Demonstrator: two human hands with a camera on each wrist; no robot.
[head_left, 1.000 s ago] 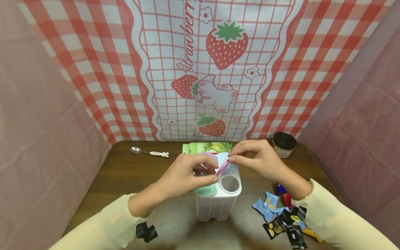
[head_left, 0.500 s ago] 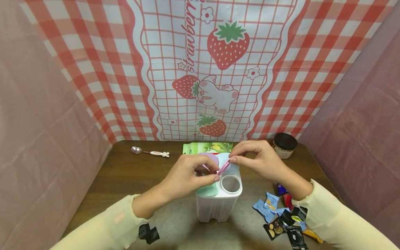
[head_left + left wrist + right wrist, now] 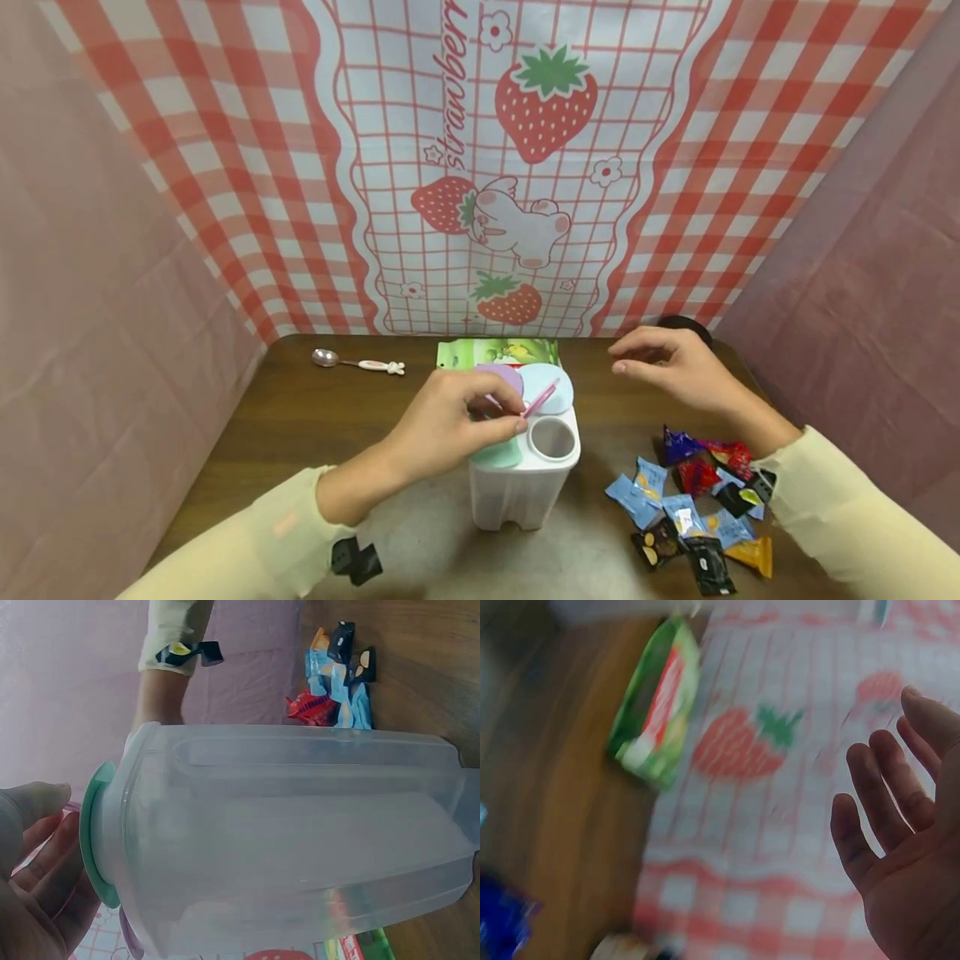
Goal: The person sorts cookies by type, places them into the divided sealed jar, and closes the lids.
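My left hand (image 3: 457, 412) pinches a thin pink lid (image 3: 543, 397), seen edge-on and tilted, beside a round uncovered opening (image 3: 553, 439) in a translucent white storage container (image 3: 517, 500). The container's other openings wear a light blue lid (image 3: 551, 388), a purple lid (image 3: 504, 377) and a mint green lid (image 3: 498, 454). In the left wrist view, the green lid (image 3: 97, 832) and the container's clear wall (image 3: 285, 832) lie close by the fingers. Apart from the container, my right hand (image 3: 675, 367) hovers to the right, fingers relaxed and holding nothing.
Several wrapped snacks (image 3: 682, 517) lie in a pile at the right. A black-lidded jar (image 3: 688, 327) stands mostly hidden behind the right hand. Behind the container is a green packet (image 3: 480, 353); a spoon (image 3: 360, 364) lies at back left. Cloth walls surround the wooden table (image 3: 300, 417).
My right hand has let go of the pink lid and moved right, uncovering the blue lid and more of the snack pile. The left hand keeps its hold on the pink lid.
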